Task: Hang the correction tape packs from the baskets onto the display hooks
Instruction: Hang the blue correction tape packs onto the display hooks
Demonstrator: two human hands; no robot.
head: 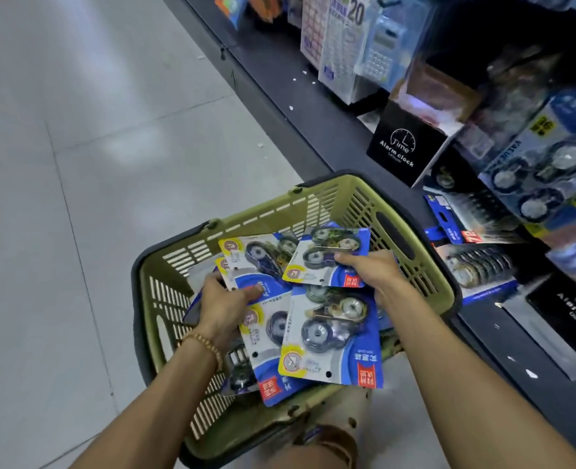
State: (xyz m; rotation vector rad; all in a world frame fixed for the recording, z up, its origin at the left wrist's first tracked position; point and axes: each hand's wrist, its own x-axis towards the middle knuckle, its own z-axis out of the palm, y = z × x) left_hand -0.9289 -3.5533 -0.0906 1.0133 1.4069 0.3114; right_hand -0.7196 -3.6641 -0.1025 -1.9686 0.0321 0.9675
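Observation:
An olive-green shopping basket [317, 201] with dark handles sits on the floor below me, holding several blue-and-white correction tape packs. My left hand [222, 304] grips a fanned bunch of packs [262, 262] at the basket's left side. My right hand [371, 270] pinches one pack [327, 257] by its lower edge, lifted above the pile. A larger pack [334, 336] lies on top below both hands. More correction tape packs [543, 170] hang on the display at the right.
Dark shelving runs along the right, with black alarm clock boxes [405, 143], hanging calculators [381, 49] and sticker sheets [340, 45]. Stacked tape packs [479, 265] sit on the low shelf beside the basket. Grey tiled floor [93, 164] stretches left. My knee [327, 441] is under the basket.

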